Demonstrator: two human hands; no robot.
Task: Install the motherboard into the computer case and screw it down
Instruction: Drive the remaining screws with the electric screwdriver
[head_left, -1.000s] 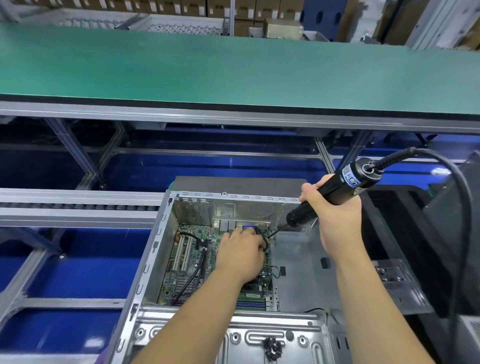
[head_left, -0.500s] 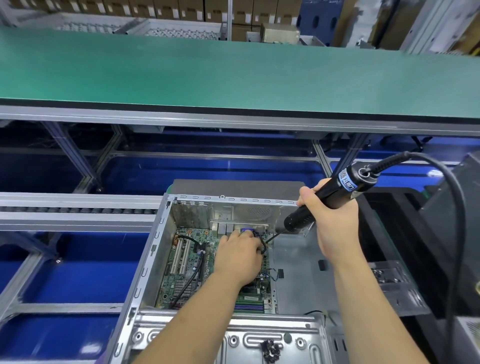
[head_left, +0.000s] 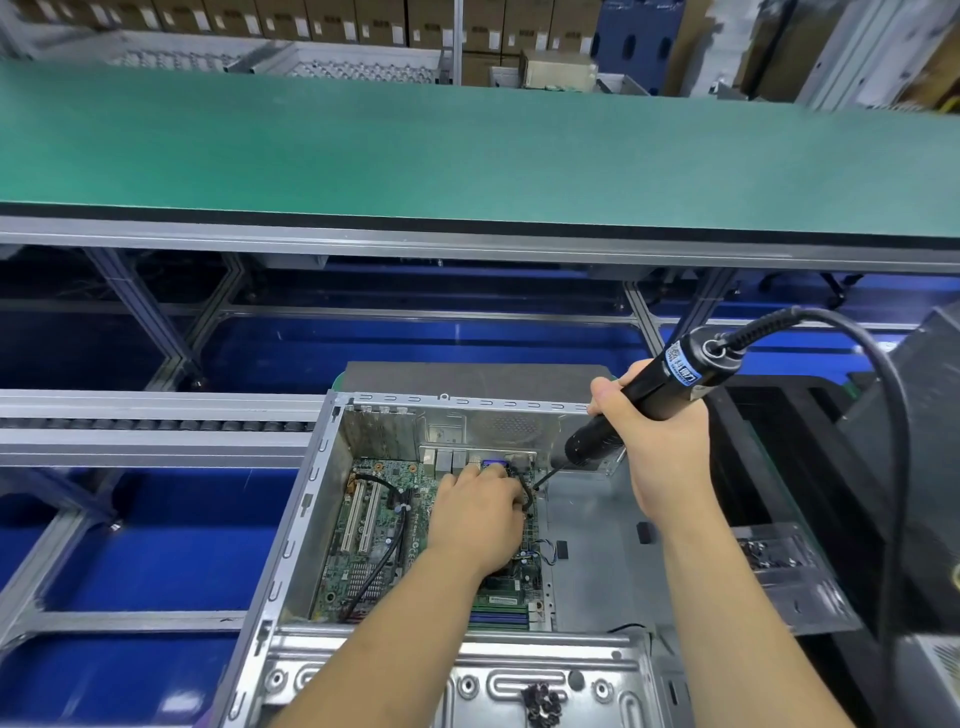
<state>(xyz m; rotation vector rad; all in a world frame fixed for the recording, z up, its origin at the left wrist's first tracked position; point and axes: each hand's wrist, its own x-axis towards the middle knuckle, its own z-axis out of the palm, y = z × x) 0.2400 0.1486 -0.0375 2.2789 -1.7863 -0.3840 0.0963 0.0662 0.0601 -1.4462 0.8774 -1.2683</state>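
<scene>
A green motherboard lies flat inside the open silver computer case. My left hand rests on the board near its far right corner, fingers curled beside a black cable loop; what they hold is hidden. My right hand grips a black electric screwdriver, tilted so its thin bit points down at the board's far right corner, right by my left fingers. A thick black cord runs from the tool's top off to the right.
A green-topped conveyor spans the back, with a roller track to the left. A black tray and a clear bin of screws sit right of the case. A small pile of dark screws lies on the case's near flange.
The screwdriver bit has stayed at the board's far right corner while the view shifted slightly. Both hands keep nearly the same pose.
</scene>
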